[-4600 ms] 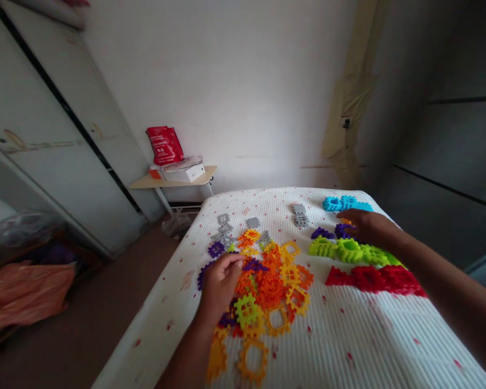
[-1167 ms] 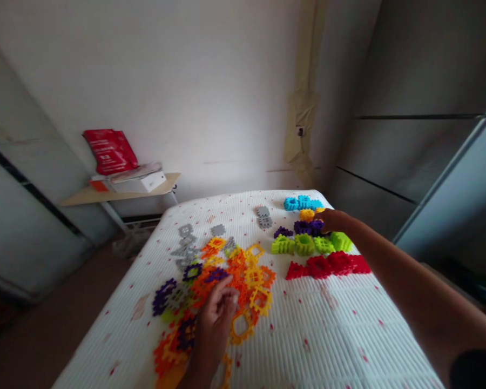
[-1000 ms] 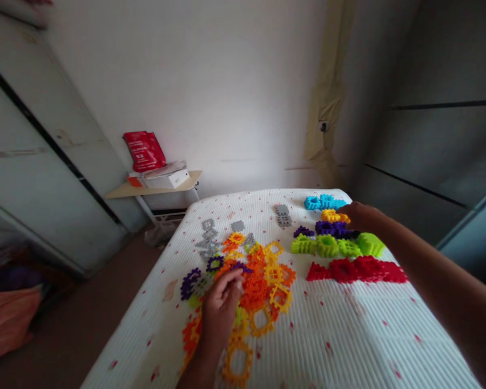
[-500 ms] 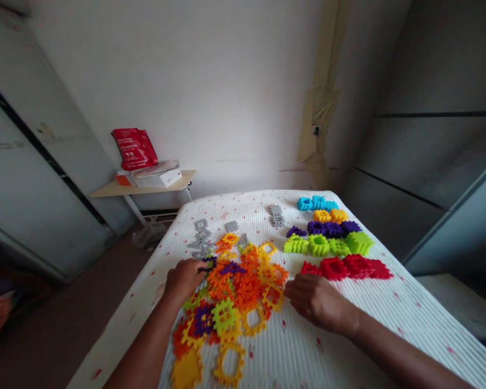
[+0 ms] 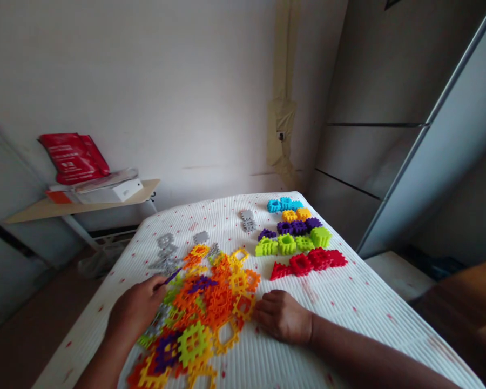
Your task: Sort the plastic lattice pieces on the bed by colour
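Observation:
My left hand (image 5: pixel 140 302) is pinched on a purple interlocking plastic tile (image 5: pixel 172 276) at the left side of a mixed pile. Orange tiles (image 5: pixel 218 302) make up much of this pile, among yellow, green, purple and grey ones. In front lie a green window tile (image 5: pixel 194 344) and a purple tile (image 5: pixel 167 351). My right hand (image 5: pixel 283 317) rests with curled fingers at the pile's right edge, close to a yellow frame tile (image 5: pixel 244 306). Its fingertips are turned away, so whatever they may hold is hidden.
Sorted by colour on the right are red (image 5: pixel 319 260), green (image 5: pixel 287 244), purple (image 5: pixel 299 227), yellow (image 5: pixel 295 214) and blue tiles (image 5: pixel 285 203). Grey tiles (image 5: pixel 248 220) sit farther back, more (image 5: pixel 166 251) at left. Beyond the bed stands a side table (image 5: pixel 32 212) with a red bag (image 5: pixel 75 159).
The view has turned right, so the bed and tiles appear farther left. My left hand has lifted the purple tile from the pile's edge. My right hand stays by the pile, fingers curled.

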Motion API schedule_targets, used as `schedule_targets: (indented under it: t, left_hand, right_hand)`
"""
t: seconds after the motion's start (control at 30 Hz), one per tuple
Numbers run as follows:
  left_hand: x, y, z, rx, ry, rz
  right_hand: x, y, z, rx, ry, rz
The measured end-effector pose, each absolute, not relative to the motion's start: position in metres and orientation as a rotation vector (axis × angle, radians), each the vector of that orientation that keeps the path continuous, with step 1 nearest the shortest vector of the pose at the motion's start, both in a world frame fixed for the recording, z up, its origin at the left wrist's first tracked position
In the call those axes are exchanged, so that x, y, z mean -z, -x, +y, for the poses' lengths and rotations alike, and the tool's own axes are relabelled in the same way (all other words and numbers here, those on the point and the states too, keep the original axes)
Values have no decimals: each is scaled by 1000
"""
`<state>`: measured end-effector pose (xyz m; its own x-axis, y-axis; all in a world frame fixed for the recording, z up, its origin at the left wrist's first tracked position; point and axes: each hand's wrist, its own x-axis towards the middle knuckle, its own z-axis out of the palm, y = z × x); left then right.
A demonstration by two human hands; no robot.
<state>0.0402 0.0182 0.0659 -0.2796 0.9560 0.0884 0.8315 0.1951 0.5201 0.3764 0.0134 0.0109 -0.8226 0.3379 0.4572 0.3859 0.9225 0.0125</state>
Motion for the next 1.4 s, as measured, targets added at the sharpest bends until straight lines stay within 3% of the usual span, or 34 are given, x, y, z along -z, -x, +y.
schedule_targets:
  t: [0.13,0.3,0.67,1.1,1.4]
  left_hand:
    - [-73,-68,3,-1225,-1207,1760]
    - [-66,-117,-9,-1395,-815,1345]
    - [-56,-155,-8,-1401,-1004,1501]
    - [-43,-155,-13,-1293,-1298,1475]
    - [-50,-159,-22,-1161,-1262,1287]
  right_hand:
    - [-13,-375,15,32,549,-2536]
    - [-29,-375,20,-204,678,-2256]
    - [-59,-358,36,-319,627,-2154]
    - [-79,-346,46,-280,493,-2547]
    - [-78,-337,36,-29,439,-2795]
